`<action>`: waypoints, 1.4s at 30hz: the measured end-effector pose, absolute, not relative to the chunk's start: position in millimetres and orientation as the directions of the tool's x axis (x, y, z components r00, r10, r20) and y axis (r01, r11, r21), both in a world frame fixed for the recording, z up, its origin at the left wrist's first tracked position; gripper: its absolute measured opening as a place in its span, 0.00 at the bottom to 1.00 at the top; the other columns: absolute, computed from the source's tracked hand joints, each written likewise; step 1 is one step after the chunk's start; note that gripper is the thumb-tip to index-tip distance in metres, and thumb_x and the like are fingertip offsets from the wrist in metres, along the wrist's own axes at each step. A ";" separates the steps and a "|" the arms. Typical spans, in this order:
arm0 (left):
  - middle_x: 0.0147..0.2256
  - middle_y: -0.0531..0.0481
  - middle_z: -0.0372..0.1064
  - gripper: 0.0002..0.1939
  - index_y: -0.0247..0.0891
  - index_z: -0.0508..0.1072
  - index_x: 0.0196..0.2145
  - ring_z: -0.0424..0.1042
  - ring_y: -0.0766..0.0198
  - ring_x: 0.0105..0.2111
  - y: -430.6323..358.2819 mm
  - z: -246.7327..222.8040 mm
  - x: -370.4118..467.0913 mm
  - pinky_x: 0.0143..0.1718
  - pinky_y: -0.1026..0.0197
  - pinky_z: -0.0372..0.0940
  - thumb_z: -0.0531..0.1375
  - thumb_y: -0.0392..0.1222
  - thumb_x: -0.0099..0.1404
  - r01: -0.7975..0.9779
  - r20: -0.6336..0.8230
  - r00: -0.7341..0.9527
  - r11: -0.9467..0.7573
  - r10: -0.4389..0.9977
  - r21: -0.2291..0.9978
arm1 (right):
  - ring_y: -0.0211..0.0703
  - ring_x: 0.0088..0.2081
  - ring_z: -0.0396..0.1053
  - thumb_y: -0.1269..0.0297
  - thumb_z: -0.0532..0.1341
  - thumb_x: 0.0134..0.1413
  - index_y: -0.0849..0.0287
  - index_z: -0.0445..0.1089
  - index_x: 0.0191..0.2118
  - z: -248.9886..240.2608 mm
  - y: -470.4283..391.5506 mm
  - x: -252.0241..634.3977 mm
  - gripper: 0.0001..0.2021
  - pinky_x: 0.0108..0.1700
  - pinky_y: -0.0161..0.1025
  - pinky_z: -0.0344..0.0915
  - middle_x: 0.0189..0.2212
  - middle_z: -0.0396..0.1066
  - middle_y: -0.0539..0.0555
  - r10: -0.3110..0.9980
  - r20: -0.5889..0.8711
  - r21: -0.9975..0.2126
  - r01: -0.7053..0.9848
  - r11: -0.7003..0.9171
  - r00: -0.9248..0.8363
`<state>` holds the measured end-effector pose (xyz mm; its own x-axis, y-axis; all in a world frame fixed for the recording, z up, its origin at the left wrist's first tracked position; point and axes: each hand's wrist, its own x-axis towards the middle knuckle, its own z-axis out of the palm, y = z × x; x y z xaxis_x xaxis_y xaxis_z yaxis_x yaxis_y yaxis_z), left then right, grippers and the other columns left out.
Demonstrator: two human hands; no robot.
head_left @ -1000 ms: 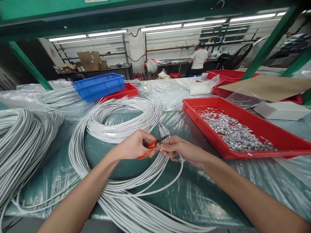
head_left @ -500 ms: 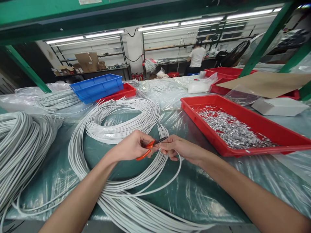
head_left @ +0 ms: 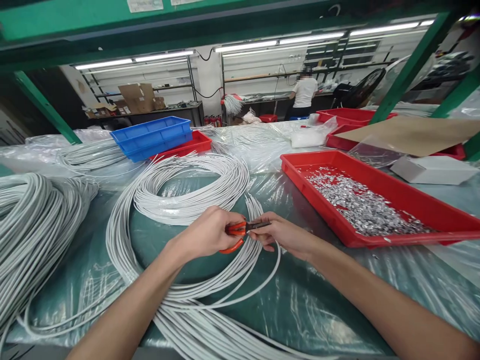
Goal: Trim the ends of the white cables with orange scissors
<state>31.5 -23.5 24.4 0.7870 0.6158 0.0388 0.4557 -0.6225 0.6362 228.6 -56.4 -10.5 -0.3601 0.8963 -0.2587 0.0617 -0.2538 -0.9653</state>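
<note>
My left hand (head_left: pixel 212 232) is closed around orange-handled pliers (head_left: pixel 235 231), their dark jaws pointing right, up against the fingers of my other hand. A single white cable (head_left: pixel 276 262) loops up from the table to my right hand (head_left: pixel 279 234), which pinches it near its end. The fingers and the jaws hide the cable's tip, so I cannot tell whether the jaws touch it. Just beneath both hands lies a coiled bundle of white cables (head_left: pixel 123 245). Another cable coil (head_left: pixel 180 212) rests behind it, its near side overlapping the bundle.
On the right, a red tray (head_left: pixel 350 239) holds many small silvery metal pieces. A thick cable pile (head_left: pixel 41 225) lies at the left. Blue bins (head_left: pixel 152 139), a white box (head_left: pixel 435 169) and cardboard (head_left: pixel 412 132) stand farther back. Green shelf posts (head_left: pixel 414 67) frame the table. A person (head_left: pixel 304 92) is across the room.
My left hand has shifted slightly right and turned the pliers, so the jaws now lie level across my right fingers. My right hand still pinches the cable in nearly the same spot.
</note>
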 end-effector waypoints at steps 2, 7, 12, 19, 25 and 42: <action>0.20 0.58 0.56 0.06 0.35 0.69 0.26 0.50 0.72 0.21 -23.2 24.5 31.1 0.21 0.65 0.44 0.53 0.31 0.55 0.448 0.028 0.789 -0.605 0.614 0.658 | 0.30 0.19 0.46 0.63 0.62 0.46 0.63 0.68 0.22 -10.1 -57.4 227.3 0.09 0.21 0.33 0.50 0.17 0.56 0.47 0.913 -0.232 -0.973 0.075 -0.219 -0.336; 0.20 0.58 0.54 0.04 0.35 0.67 0.24 0.50 0.72 0.22 -21.7 24.2 31.2 0.22 0.66 0.45 0.54 0.32 0.54 0.413 0.033 0.773 -0.542 0.634 0.732 | 0.30 0.19 0.48 0.55 0.64 0.49 0.64 0.70 0.24 -8.5 -57.7 229.0 0.15 0.21 0.33 0.53 0.18 0.58 0.47 0.925 -0.161 -0.986 0.088 -0.139 -0.346; 0.19 0.58 0.51 0.07 0.34 0.68 0.24 0.50 0.71 0.22 -22.8 29.4 31.6 0.23 0.66 0.49 0.56 0.38 0.58 0.316 0.058 0.764 -0.451 0.643 0.835 | 0.32 0.19 0.51 0.47 0.62 0.52 0.64 0.71 0.25 -4.9 -55.5 234.2 0.22 0.22 0.33 0.53 0.16 0.56 0.47 0.915 -0.073 -0.994 0.105 -0.034 -0.397; 0.20 0.57 0.53 0.09 0.34 0.67 0.23 0.50 0.71 0.22 -25.9 34.6 31.8 0.24 0.66 0.50 0.56 0.38 0.59 0.308 0.059 0.769 -0.450 0.637 0.838 | 0.32 0.19 0.55 0.47 0.62 0.52 0.64 0.70 0.24 2.3 -58.3 234.7 0.22 0.23 0.34 0.53 0.18 0.59 0.48 0.925 -0.065 -0.985 0.172 0.001 -0.374; 0.21 0.57 0.56 0.05 0.34 0.69 0.25 0.52 0.71 0.23 -23.0 29.0 31.2 0.24 0.66 0.49 0.54 0.32 0.56 0.358 0.071 0.776 -0.531 0.627 0.768 | 0.32 0.18 0.53 0.56 0.61 0.50 0.63 0.70 0.23 -4.3 -58.8 229.9 0.15 0.23 0.34 0.52 0.16 0.57 0.47 0.954 -0.095 -0.981 0.191 -0.040 -0.286; 0.22 0.56 0.56 0.05 0.35 0.66 0.23 0.53 0.70 0.25 -21.7 24.0 36.6 0.26 0.66 0.50 0.53 0.32 0.55 0.318 0.201 0.616 -0.474 0.762 0.821 | 0.34 0.21 0.54 0.48 0.60 0.56 0.61 0.69 0.28 7.9 -63.4 226.9 0.19 0.25 0.34 0.55 0.16 0.54 0.45 0.968 0.047 -0.999 0.007 0.051 -0.248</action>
<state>36.6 -21.7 24.0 0.6161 0.7616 0.2007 0.3179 -0.4736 0.8214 226.9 -63.4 7.9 -0.2482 0.9675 0.0473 0.0070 0.0507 -0.9987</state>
